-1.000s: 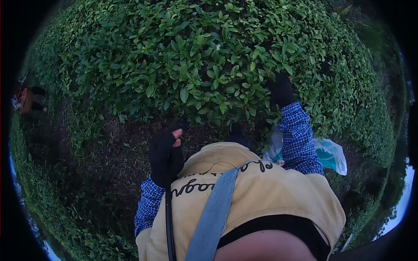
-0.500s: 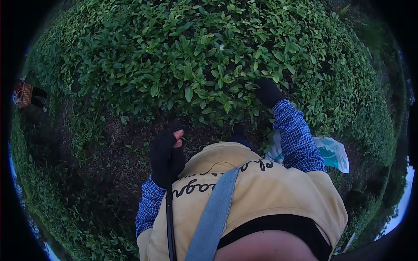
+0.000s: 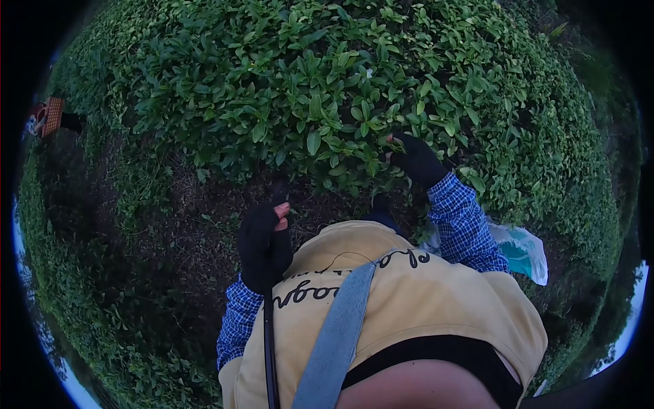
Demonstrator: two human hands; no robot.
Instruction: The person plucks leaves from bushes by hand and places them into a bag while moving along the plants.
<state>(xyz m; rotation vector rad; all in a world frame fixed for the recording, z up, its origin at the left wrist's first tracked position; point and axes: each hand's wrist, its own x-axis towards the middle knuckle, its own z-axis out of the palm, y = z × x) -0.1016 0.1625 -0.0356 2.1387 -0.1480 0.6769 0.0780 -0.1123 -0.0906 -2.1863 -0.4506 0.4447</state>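
Note:
My left hand, in a black glove with bare fingertips, is closed in front of the yellow shirt. A thin dark rod runs from it down to the bottom edge. At the near side of the leafy green bush, my right hand wears a similar black glove. Its thumb and fingers are pinched together on a leaf, partly hidden by the glove. Both sleeves are blue checked.
A white and teal plastic bag lies on the ground at the right. A blue-grey strap crosses the shirt. At the far left is an orange-red basket beside something dark. Dark soil borders the bush.
My right hand has drawn back from the foliage toward the left and nearer my body, and its fingertips now show. My left hand is nearly still. The view has shifted slightly.

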